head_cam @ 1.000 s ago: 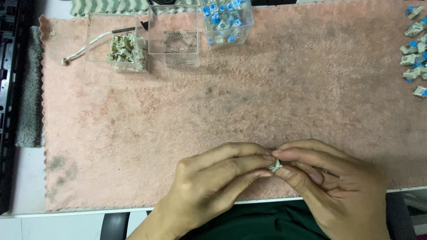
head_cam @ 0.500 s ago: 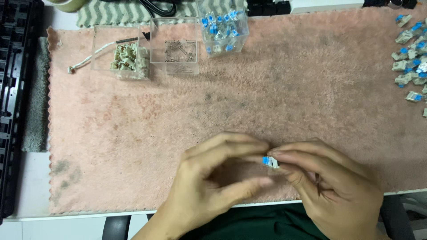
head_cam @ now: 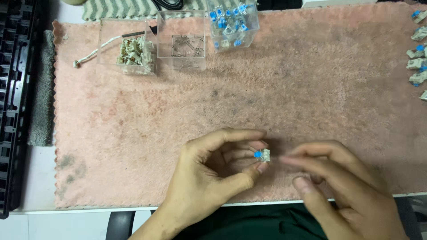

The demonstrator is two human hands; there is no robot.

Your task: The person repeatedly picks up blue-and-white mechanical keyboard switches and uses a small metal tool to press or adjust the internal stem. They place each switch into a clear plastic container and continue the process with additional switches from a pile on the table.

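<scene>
My left hand (head_cam: 213, 175) pinches a small white keyboard switch with a blue stem (head_cam: 262, 155) between thumb and fingertips, just above the pink towel (head_cam: 267, 93). My right hand (head_cam: 342, 186) is blurred beside it to the right, fingers loosely apart, its fingertips a short way from the switch and holding nothing I can see.
Three clear boxes stand at the towel's far edge: one with beige parts (head_cam: 131, 51), one with thin metal springs (head_cam: 187, 44), one with blue-stemmed switches (head_cam: 231, 20). Several loose switches (head_cam: 418, 58) lie at the far right. A black keyboard frame (head_cam: 15, 102) runs along the left.
Both hands held the switch together before. Now the right hand has let go and drawn back to the right, and the left hand alone keeps the switch.
</scene>
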